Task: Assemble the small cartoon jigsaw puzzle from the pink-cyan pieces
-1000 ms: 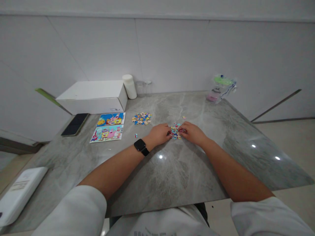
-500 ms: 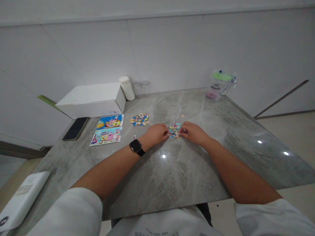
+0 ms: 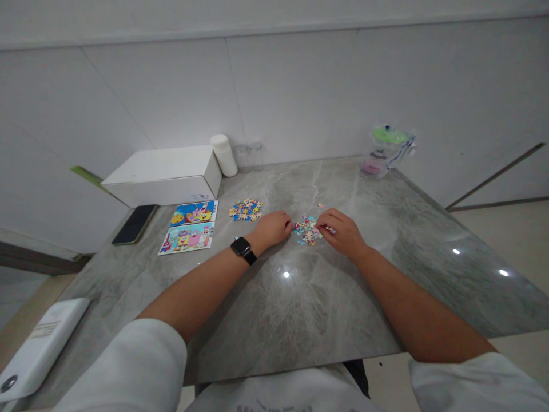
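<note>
A small heap of colourful jigsaw puzzle pieces (image 3: 306, 233) lies on the grey marbled table between my hands. My left hand (image 3: 274, 228), with a black watch on its wrist, rests at the heap's left edge. Its fingers are curled closed, and whatever they hold is too small to make out. At the right edge, my right hand (image 3: 342, 230) pinches a puzzle piece between thumb and fingertips; more pieces show under its fingers. One loose piece (image 3: 321, 205) lies behind the heap. A second pile of pieces (image 3: 246, 209), mostly blue and yellow, sits to the back left.
Two cartoon picture cards (image 3: 187, 236) lie at left beside a dark phone (image 3: 134, 224). Behind them stand a white box (image 3: 165, 171), a white bottle (image 3: 224, 155) and clear glasses (image 3: 255, 155). A plastic bag (image 3: 386, 151) is at back right. A white case (image 3: 45, 346) lies at near left.
My left hand has drawn slightly away from the heap, while my right hand has shifted a little right. The heap looks somewhat more spread out. The whole view has moved slightly.
</note>
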Motion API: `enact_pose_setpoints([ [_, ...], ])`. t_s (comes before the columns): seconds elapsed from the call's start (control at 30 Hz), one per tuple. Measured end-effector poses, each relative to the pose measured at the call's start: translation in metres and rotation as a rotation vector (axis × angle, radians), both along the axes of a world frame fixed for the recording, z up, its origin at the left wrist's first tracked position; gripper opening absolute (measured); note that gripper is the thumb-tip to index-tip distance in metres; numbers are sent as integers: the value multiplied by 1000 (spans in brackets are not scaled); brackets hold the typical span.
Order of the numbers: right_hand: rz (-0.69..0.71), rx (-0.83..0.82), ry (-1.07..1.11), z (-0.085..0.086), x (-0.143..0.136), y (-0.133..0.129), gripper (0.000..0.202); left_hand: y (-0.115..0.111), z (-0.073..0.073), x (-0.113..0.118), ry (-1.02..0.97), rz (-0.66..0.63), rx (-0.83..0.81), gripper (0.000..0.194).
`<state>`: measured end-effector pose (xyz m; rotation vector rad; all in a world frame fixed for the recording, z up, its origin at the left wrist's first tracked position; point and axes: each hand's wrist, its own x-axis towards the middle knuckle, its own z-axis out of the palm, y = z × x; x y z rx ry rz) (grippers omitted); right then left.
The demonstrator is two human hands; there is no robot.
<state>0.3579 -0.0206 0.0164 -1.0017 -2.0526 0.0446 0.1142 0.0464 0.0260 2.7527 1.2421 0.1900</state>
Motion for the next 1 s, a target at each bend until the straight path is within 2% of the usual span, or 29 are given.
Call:
enact_pose_setpoints([
  [0.1,-20,1,34,1,-2,-3,16,5,1,6,-16,49,-37,29],
  [0.2,-82,-65,63,2,-2,-6,17,8,2,9,-63,70,-41,26],
  [0.3,-133,-139,96,2,-4,-10,17,6,5,8,-224,49,-78,24],
  [0.4,-148,-147,136,3,-12,-12,16,-6,10,1,-505,48,-272,31],
  [0.5,-152,-111,161,5,-28,-12,15,-27,13,-7,-795,148,-595,46],
  [0.57,-138,-84,162,6,-43,-12,15,-41,13,-13,-897,215,-735,44],
  [0.67,-70,-71,149,10,-67,-11,14,-58,14,-26,-1008,258,-830,31],
  [0.77,22,-80,154,15,-90,-11,12,-67,17,-46,-1091,267,-847,26],
  [0.83,45,-123,191,18,-105,-10,11,-69,19,-64,-1097,280,-803,27],
  [0.9,42,-225,264,17,-121,-7,14,-71,19,-82,-1063,292,-718,30],
  [1.0,80,-463,438,5,-141,-3,22,-71,12,-105,-999,287,-550,30],
])
